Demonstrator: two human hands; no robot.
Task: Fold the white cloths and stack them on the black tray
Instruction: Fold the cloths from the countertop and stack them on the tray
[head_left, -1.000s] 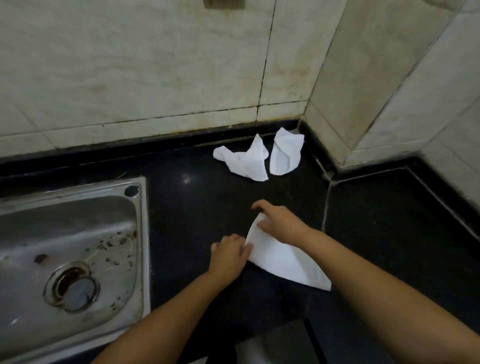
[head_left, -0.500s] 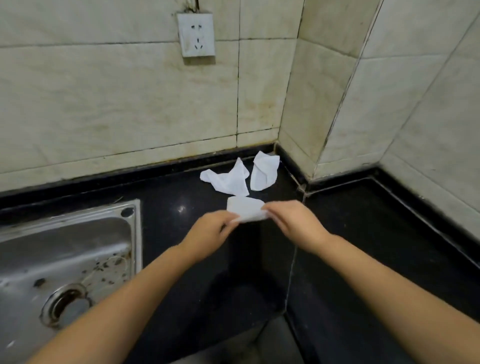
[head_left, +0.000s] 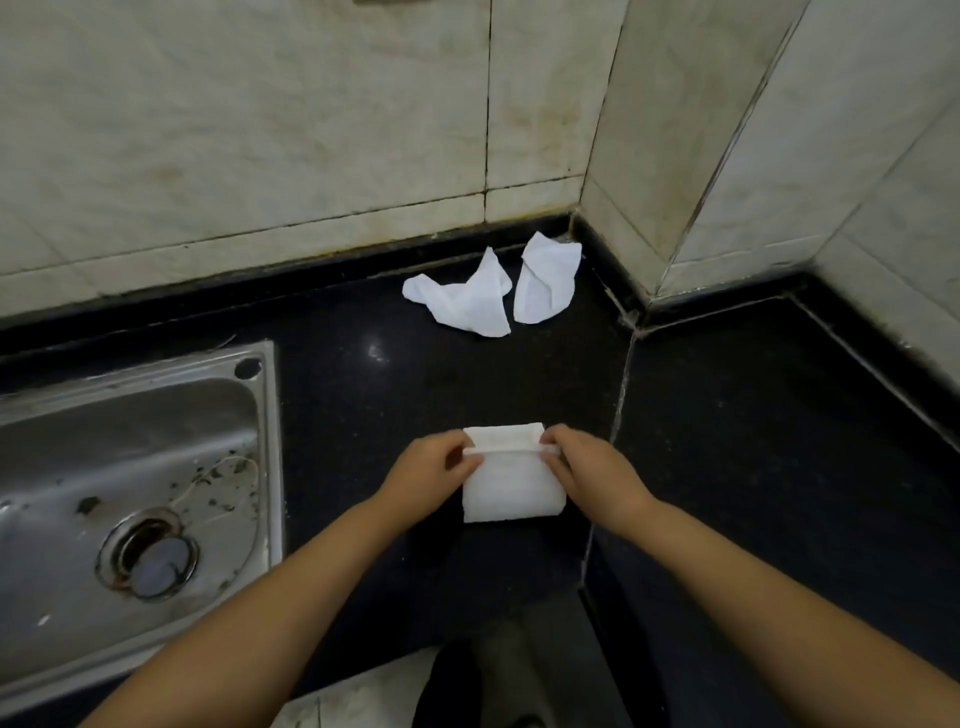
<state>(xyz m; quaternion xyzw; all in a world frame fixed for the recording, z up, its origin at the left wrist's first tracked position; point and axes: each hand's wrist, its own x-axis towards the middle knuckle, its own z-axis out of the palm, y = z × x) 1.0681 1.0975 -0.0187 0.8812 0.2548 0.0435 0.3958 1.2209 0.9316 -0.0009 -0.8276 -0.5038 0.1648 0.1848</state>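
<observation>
i can't see a tray; the sink (head_left: 156, 467) is cut off at left. my left hand (head_left: 431, 470) and right hand (head_left: 587, 470) pinch the folded cloth (head_left: 511, 493) on the worktop (head_left: 753, 441), fingers clamped on its top fold.

Both forearms bare, no sleeves in view, entering from lower left and lower right of frame. Left hand (head_left: 428, 470) and right hand (head_left: 589, 470): no rings, watch or gloves seen. Fingers short, nails plain. Dark clothing, prob. trousers (head_left: 524, 670), at bottom centre.
</observation>
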